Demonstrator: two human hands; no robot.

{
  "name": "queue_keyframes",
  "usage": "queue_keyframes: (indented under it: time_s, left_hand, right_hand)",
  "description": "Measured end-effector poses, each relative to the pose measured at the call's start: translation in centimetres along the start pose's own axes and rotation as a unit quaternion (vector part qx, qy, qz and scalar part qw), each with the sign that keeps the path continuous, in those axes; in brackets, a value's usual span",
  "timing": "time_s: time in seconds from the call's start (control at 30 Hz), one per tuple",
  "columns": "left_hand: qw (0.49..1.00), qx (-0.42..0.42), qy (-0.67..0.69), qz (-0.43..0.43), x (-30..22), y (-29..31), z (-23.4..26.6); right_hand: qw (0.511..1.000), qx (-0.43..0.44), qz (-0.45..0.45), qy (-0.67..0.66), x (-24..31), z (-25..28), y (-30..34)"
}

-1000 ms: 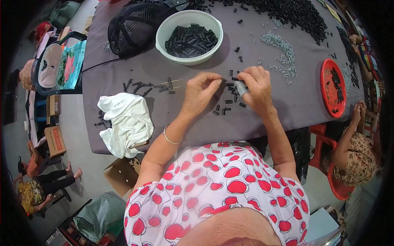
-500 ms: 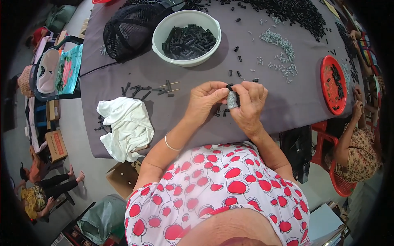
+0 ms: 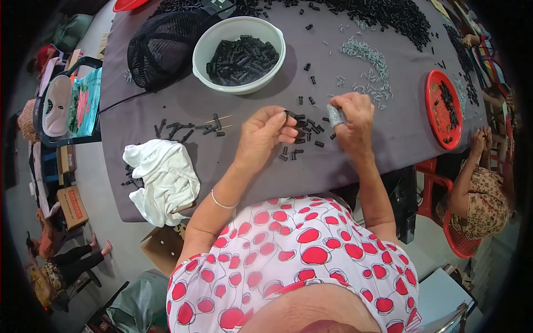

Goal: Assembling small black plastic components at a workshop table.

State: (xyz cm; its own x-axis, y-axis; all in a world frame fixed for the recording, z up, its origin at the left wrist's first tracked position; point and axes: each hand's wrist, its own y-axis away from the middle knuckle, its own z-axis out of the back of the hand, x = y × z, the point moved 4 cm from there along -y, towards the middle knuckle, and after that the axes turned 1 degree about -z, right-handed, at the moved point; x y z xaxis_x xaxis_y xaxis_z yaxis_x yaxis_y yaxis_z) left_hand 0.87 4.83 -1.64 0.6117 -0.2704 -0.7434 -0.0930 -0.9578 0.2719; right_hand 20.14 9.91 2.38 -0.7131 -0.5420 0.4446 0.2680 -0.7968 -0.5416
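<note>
My left hand [image 3: 262, 135] is pinched round a small black plastic piece [image 3: 286, 113], held just above the table. To its right, my right hand [image 3: 356, 122] is curled with its fingertips together, and a grey speckled sleeve [image 3: 335, 115] covers what looks like its thumb. Whatever the right fingertips hold, if anything, is too small to tell. Several loose black plastic pieces [image 3: 300, 141] lie on the cloth between the hands. Beyond my right hand spreads a scatter of small silvery screws [image 3: 373, 65].
A white bowl [image 3: 200, 67] of black pieces stands ahead, beside a black mesh cap [image 3: 161, 55]. A white cloth [image 3: 164, 177] lies at left near thin sticks with black parts [image 3: 215, 123]. At right are a red tray [image 3: 431, 111] and a person [image 3: 480, 194]; a black heap [image 3: 388, 22] lies far.
My hands have moved apart, the right one to the right toward the screws and the left one slightly left. More loose black pieces now show between them. The whole view has shifted slightly.
</note>
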Motion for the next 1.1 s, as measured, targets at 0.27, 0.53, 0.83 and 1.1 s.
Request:
queue_keyframes:
  time_s: [0.27, 0.53, 0.83, 1.1]
  left_hand:
    - [0.999, -0.026, -0.011, 0.043, 0.2, 0.1, 0.4]
    - [0.996, -0.010, -0.079, -0.031, 0.1, 0.0, 0.0]
    - [0.982, 0.012, -0.175, -0.072, 0.3, 0.5, -0.8]
    - [0.981, 0.024, -0.178, -0.072, 0.2, 0.5, -0.9]
  right_hand:
    - [0.993, 0.092, 0.025, 0.062, -0.1, -2.2, -0.2]
    - [0.994, 0.105, 0.023, 0.028, 1.0, -1.4, -0.3]
    - [0.986, 0.108, 0.128, 0.006, 5.1, 0.7, -1.2]
    - [0.979, 0.147, 0.134, -0.031, 5.3, 0.6, -0.9]
